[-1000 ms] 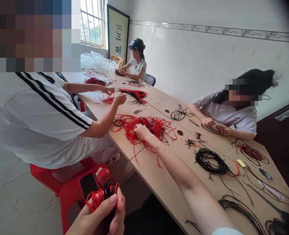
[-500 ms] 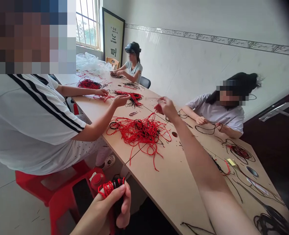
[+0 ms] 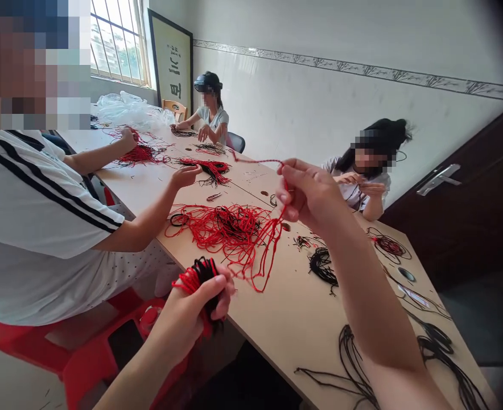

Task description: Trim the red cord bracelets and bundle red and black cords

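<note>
My left hand [image 3: 211,296] is closed around a bundle of red and black cords [image 3: 201,275], in front of the table's edge. Looped ends stick up above the thumb, and dark ends hang out below the fingers. Over the table, my right hand [image 3: 305,191] pinches a red cord [image 3: 258,161]. One end of that cord points out to the left, and red strands run down from the fingers to the table. Below and left of this hand spreads a loose tangle of red and black cords [image 3: 230,225].
A co-worker in a striped sleeve [image 3: 55,193] sits at the left, hands over other cord piles. Two more people sit along the far side. Coils of black cord [image 3: 323,266] and a roll of tape [image 3: 406,274] lie on the right. Red stools [image 3: 85,353] stand at lower left.
My right hand has drawn back toward me, and red strands now stretch from it to the table. My left hand with the bundle has risen. The view has shifted right.
</note>
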